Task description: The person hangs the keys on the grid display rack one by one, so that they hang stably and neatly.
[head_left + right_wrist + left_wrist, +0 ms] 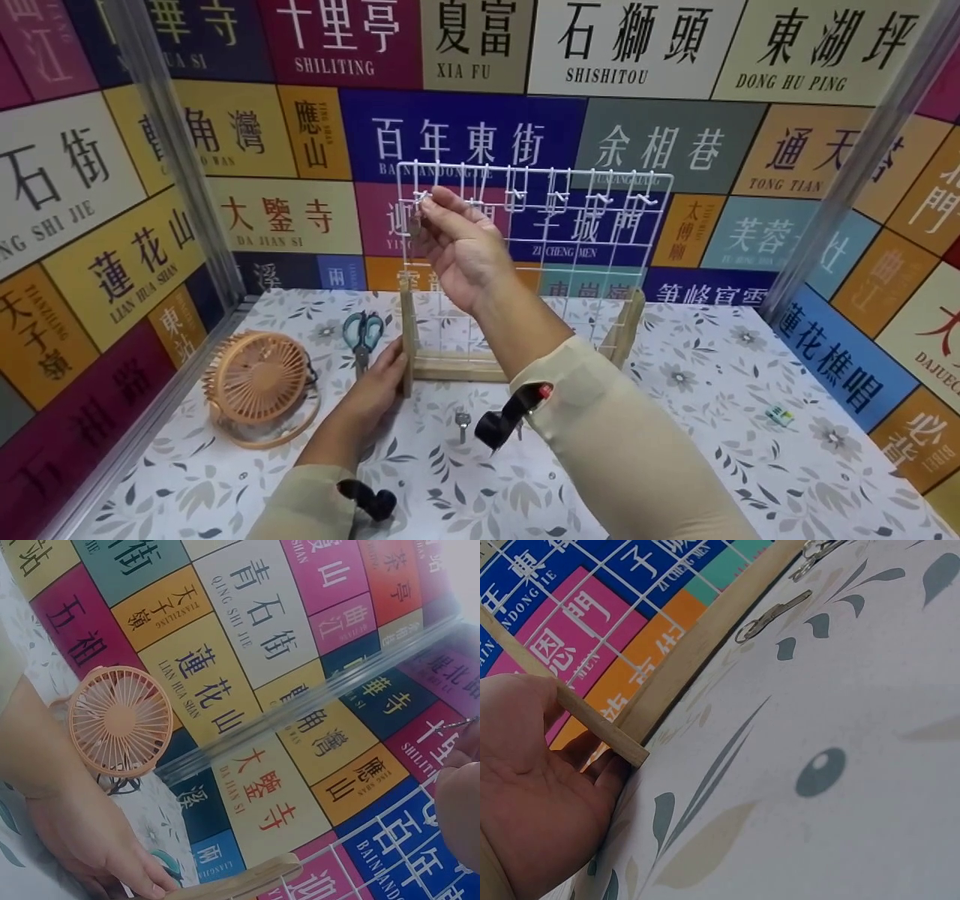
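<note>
A white wire grid rack (615,244) with a row of hooks stands in a wooden base (450,369). My left hand (382,379) grips the wooden post at the rack's left side; in the left wrist view, the hand (555,787) has its fingers behind that post. High at the rack's left end, my right hand (469,251) pinches a small metal key by the leftmost hook. Only a thin part of this key (456,723) shows in the right wrist view. On the table before the rack lie a key (463,424) and another, partly hidden by the right wrist strap.
An orange desk fan (262,379) stands left of the rack. Scissors (363,337) with teal handles lie between fan and rack. A small green-and-white packet (780,415) is on the right of the flower-patterned table (705,465). Sign-printed panels rise behind.
</note>
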{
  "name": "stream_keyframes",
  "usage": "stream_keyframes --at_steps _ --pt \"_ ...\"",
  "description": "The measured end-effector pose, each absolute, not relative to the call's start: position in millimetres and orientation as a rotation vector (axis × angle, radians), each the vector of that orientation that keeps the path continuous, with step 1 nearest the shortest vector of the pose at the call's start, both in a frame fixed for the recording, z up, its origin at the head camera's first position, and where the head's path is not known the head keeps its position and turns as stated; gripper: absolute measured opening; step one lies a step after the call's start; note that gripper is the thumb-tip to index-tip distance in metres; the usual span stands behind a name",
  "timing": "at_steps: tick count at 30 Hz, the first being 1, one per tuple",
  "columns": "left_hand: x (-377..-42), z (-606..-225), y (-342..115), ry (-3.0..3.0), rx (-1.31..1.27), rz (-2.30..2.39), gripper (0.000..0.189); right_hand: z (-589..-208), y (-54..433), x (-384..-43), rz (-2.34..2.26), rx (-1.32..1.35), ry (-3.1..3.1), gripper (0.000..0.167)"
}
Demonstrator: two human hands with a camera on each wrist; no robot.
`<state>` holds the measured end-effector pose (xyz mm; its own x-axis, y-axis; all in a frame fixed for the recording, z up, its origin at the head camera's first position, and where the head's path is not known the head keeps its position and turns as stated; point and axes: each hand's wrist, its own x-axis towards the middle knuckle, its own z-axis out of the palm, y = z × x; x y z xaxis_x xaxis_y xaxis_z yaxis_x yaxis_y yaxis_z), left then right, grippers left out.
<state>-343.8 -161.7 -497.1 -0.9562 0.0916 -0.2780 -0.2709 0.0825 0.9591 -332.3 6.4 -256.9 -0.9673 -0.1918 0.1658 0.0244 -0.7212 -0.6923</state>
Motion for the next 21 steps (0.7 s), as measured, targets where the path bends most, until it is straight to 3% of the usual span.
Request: stream_keyframes --at_steps 12,16,21 --pt "-342.0 -498.9 -161.9 2.131 -0.107 1.967 0.055 -266.7 6.1 -342.3 -2.788 -0.289 1.163 0.020" --pt "-341.5 -497.6 -162.7 2.117 -0.154 1.952 0.053 -285.1 16.9 -343.2 -2.757 -0.242 1.213 0.028" --pt "-340.6 -496.9 -162.5 2.109 -0.159 1.959 0.053 -320.1 45.1 -337.9 -2.686 -0.263 1.319 0.021"
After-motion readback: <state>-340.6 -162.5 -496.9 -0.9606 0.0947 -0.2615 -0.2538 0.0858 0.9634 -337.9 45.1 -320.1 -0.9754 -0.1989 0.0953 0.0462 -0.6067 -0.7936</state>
